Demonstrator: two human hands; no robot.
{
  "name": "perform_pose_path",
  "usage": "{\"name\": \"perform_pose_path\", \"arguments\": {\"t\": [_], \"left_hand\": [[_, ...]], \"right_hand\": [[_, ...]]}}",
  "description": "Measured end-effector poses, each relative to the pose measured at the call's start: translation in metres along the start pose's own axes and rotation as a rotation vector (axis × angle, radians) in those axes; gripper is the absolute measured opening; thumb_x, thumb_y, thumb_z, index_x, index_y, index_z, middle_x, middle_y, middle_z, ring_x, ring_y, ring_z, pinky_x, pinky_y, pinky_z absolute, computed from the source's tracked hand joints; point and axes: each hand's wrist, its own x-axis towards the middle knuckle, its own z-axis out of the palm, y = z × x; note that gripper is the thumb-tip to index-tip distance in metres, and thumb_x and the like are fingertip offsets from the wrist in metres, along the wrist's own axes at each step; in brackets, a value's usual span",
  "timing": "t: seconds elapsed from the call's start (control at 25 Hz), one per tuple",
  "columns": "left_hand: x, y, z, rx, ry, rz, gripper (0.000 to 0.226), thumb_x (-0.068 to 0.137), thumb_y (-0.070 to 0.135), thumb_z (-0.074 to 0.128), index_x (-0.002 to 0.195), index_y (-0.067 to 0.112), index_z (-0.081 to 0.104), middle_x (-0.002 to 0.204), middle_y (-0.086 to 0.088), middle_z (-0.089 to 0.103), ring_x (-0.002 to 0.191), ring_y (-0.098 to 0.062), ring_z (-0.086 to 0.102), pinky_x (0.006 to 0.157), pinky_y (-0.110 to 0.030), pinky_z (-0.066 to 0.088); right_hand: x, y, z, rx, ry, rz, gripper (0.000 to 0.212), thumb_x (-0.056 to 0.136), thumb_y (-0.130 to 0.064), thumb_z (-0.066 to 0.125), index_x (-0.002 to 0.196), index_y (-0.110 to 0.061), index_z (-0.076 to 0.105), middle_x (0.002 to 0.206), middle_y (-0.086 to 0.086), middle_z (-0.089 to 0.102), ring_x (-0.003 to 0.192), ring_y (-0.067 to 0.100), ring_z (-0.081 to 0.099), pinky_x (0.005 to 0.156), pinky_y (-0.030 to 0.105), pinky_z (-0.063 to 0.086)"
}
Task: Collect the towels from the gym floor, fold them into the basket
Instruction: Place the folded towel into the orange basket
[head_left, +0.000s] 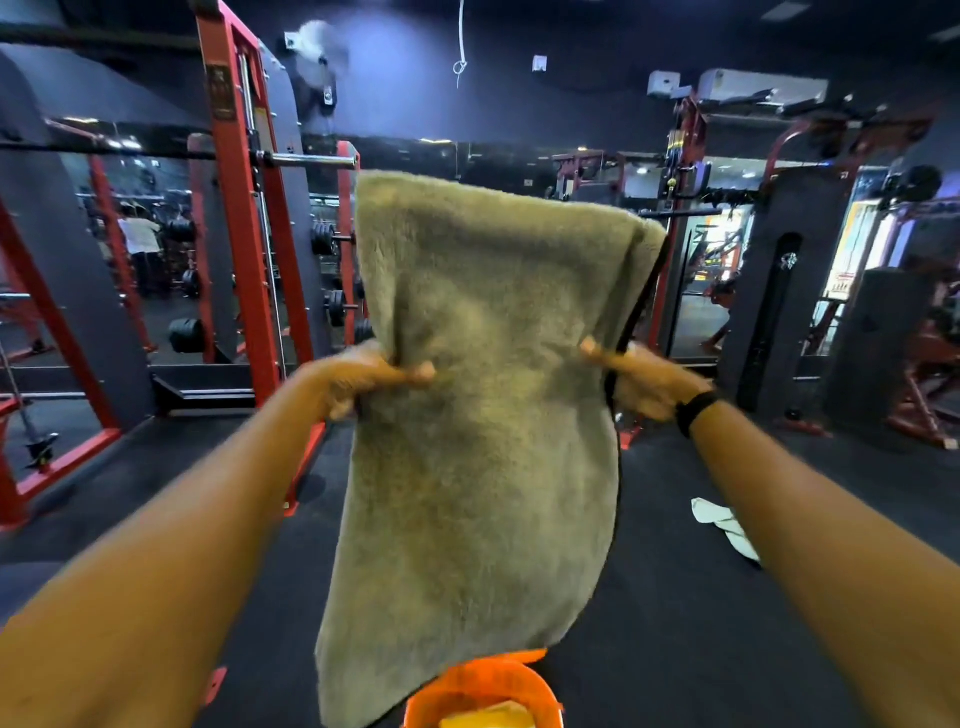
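Head view: both hands, left and right, pinch olive towel; perhaps doubled.

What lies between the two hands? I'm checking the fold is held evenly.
In the head view, the olive towel spans the stretch: the left hand pinches one side edge, the right hand the other.

Dark gym floor, red rack frames at left, mirrored wall, air conditioner mounted high.
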Motion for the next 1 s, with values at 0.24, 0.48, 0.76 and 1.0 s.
{"name": "perform_pose_path", "arguments": {"t": [0.24,0.48,0.76,1.0], "left_hand": [[-0.001,-0.014,0.008,-0.023,0.085,-0.01,0.105,0.019,0.055,0.093,0.113,0.021,0.061,0.105,0.0,0.068,0.099,-0.016,0.064,0.073,-0.026,0.053],[-0.008,-0.033,-0.003,0.129,-0.007,-0.249,0.091,0.037,0.054,0.089,0.118,0.023,0.064,0.116,-0.005,0.065,0.108,-0.024,0.06,0.083,-0.038,0.053],[-0.012,-0.025,0.001,-0.117,0.134,-0.109,0.068,0.049,0.031,0.092,0.109,0.012,0.067,0.102,-0.01,0.071,0.099,-0.024,0.066,0.072,-0.032,0.053],[-0.014,-0.015,-0.005,-0.185,0.14,-0.045,0.042,0.071,0.018,0.08,0.11,0.015,0.063,0.104,-0.01,0.07,0.094,-0.024,0.067,0.071,-0.035,0.055]], "right_hand": [[-0.012,0.01,0.015,-0.073,0.071,0.152,0.069,0.045,-0.033,0.093,0.104,-0.009,0.065,0.094,0.008,0.073,0.079,0.016,0.072,0.06,0.031,0.059],[-0.024,0.015,0.018,-0.182,-0.178,0.268,0.08,0.037,-0.043,0.095,0.106,-0.013,0.068,0.103,0.01,0.073,0.092,0.022,0.071,0.072,0.035,0.058],[-0.01,0.017,0.013,-0.094,-0.055,0.279,0.073,0.048,-0.033,0.095,0.113,-0.016,0.066,0.108,0.01,0.071,0.1,0.025,0.068,0.09,0.047,0.053],[-0.012,0.002,0.032,0.097,0.039,0.134,0.017,0.09,-0.016,0.061,0.105,-0.013,0.068,0.101,0.007,0.072,0.095,0.023,0.068,0.09,0.041,0.055]]}}
